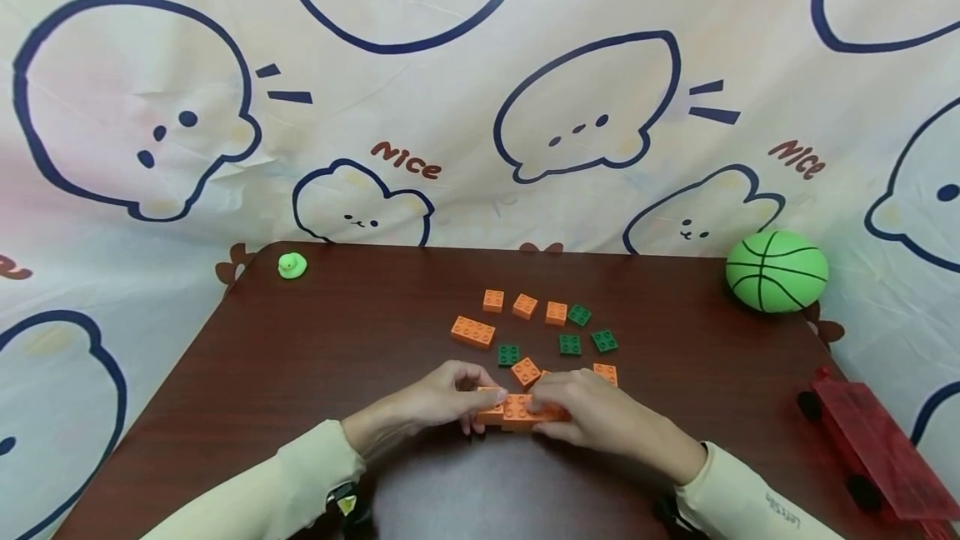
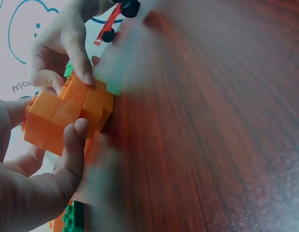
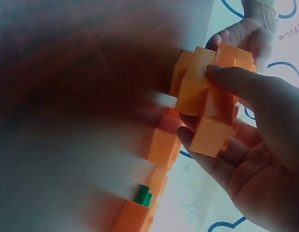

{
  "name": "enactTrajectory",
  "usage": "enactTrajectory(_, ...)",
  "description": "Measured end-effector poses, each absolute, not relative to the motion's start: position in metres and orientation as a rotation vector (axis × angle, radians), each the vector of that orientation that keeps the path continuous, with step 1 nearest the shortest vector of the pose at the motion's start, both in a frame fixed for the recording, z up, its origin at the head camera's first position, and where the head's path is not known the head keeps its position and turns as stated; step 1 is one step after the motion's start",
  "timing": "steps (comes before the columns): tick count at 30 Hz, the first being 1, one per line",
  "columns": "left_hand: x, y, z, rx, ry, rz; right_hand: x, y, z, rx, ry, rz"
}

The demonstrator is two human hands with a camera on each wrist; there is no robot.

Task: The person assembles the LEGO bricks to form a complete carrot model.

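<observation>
Fingers [image 2: 77,152] of the left hand [image 1: 450,394] pinch one end of a joined cluster of orange bricks [image 1: 517,412], and the right hand [image 1: 596,407] pinches the other end between thumb and fingertips. The cluster lies between the two hands, studs up, over the near middle of the dark brown table [image 1: 300,373]; whether its underside touches the wood I cannot tell. Just beyond it sits a loose square orange brick [image 1: 527,371], and another orange brick [image 1: 606,374] shows past the right hand's knuckles. Farther out are four green bricks [image 1: 570,345], scattered singly, a longer orange brick [image 1: 472,332] to their left, and a loose row of three small orange bricks [image 1: 525,306] behind. Pale sleeves [image 1: 318,465] cover both forearms. Along the table's right side stands a red toy vehicle [image 1: 877,448] with black wheels; a green ball [image 1: 777,272] occupies the far right corner, a small green duck [image 1: 292,265] the far left. Behind hangs a pale cloth [image 1: 450,107] printed with blue-outlined cartoon animals.
</observation>
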State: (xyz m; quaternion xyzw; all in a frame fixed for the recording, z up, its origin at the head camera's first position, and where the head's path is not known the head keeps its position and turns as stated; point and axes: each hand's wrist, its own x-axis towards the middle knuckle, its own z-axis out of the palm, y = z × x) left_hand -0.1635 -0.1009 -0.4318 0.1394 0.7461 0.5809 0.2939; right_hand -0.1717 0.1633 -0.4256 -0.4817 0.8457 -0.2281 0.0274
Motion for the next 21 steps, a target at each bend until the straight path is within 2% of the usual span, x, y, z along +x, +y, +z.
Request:
enactTrajectory(9,-0.167,-0.102,-0.428,0.415,2.030,1.533,-0.176,0.154,-0.408,-1.378,2.594,-0.552)
enactTrajectory(21,-0.160,-0.102,-0.424,0.437,2.109,1.471,-0.166,0.160,-0.417,-1.382,2.630,-0.504)
